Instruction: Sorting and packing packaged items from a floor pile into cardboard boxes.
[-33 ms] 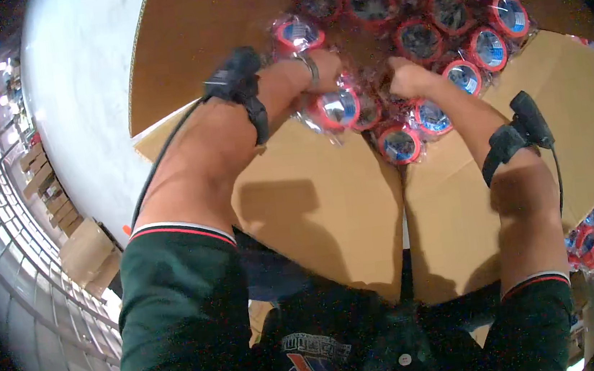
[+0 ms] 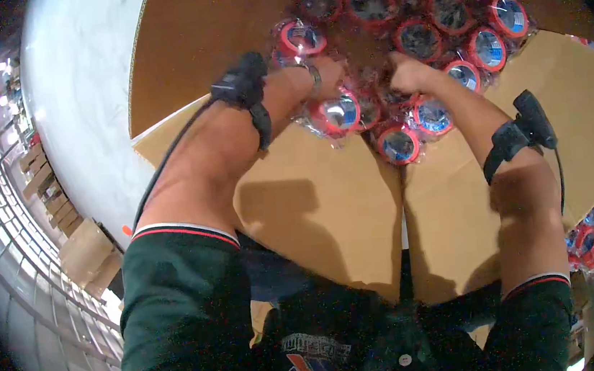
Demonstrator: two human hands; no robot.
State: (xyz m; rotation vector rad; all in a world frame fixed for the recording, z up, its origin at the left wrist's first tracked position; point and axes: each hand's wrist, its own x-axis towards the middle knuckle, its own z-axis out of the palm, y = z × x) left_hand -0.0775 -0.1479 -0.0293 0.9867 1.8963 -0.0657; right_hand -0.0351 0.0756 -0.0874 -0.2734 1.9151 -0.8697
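left hand (image 2: 331, 73) and right hand (image 2: 410, 74) reach forward among red rolls (image 2: 399, 145).

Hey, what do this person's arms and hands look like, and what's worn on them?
The left hand and right hand wear no gloves. Dark green short sleeves end in white and red trim. Each arm carries a strapped black device with a black cable. A band circles the left wrist.
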